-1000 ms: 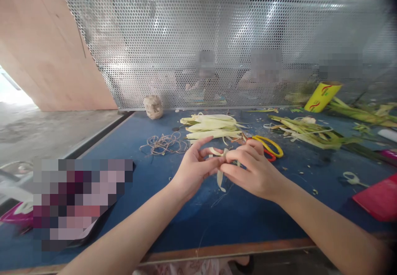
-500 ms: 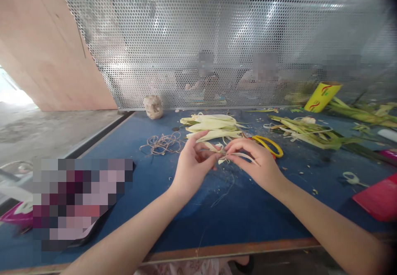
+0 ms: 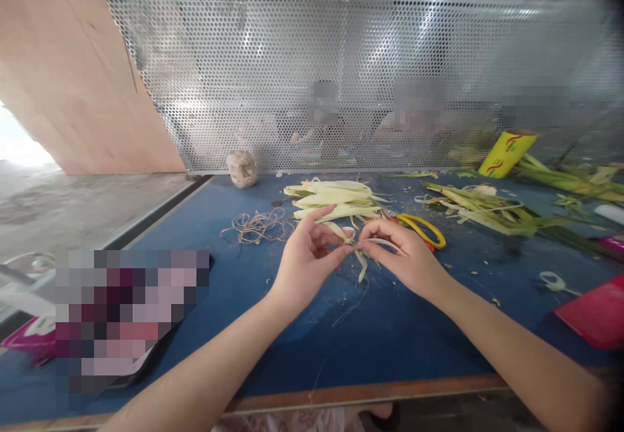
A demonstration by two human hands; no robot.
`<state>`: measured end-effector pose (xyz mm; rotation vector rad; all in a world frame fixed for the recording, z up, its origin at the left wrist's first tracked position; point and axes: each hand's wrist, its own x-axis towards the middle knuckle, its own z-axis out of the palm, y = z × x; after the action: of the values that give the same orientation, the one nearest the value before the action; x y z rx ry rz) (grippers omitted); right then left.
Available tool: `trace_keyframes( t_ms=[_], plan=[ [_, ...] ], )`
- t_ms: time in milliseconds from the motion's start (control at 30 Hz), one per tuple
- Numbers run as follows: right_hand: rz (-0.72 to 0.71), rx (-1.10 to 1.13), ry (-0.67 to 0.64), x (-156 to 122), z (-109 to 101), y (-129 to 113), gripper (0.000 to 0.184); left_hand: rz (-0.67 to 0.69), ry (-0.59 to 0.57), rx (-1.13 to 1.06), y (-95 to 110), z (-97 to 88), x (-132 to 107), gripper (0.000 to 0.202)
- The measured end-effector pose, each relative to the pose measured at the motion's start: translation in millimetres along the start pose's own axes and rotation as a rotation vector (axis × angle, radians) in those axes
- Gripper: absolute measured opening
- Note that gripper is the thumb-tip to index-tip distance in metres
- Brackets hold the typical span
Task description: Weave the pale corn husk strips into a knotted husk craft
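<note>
Above the middle of the blue table, my left hand and my right hand meet fingertip to fingertip. Both are closed on a pale corn husk strip, pinched between thumbs and fingers. One end of it hangs down below the fingertips, and a looped part shows by my left fingers. Just beyond the hands lies a pile of pale green corn husks. Scissors with yellow handles rest behind my right hand. A loose tangle of thin brown twine lies to the left of my left hand.
A perforated metal screen spans the table's back, with people blurred behind it. A wrapped lump, a yellow cylinder and green husks lie toward the back. A red object is at right; a blurred-out flat object is at left.
The strip's free end now hangs lower beneath the fingertips. My right fingers have drawn in slightly closer to my left ones.
</note>
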<state>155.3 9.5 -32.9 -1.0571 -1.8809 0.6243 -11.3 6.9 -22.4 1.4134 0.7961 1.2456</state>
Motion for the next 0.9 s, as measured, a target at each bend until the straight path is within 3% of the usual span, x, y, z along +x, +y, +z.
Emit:
trace_keyframes(
  t_ms=[167, 333, 600, 900],
  plan=[
    [-0.016, 0.171, -0.09, -1.7, 1.7, -0.2, 0.006, -0.003, -0.032, -0.024, -0.2, -0.9, 0.1, 0.056],
    [0.09, 0.304, -0.17, -3.5, 1.6, -1.1, 0.006, 0.014, -0.013, 0.022, -0.1, -1.2, -0.5, 0.051],
    [0.076, 0.272, -0.122, -3.9, 2.7, -0.8, 0.004, -0.058, -0.012, 0.025, -2.7, -1.4, 1.5, 0.056],
    [0.063, 0.273, -0.075, 0.1, 0.7, -0.7, 0.005, -0.034, -0.041, 0.002, 0.5, -0.8, -0.2, 0.056]
  ],
)
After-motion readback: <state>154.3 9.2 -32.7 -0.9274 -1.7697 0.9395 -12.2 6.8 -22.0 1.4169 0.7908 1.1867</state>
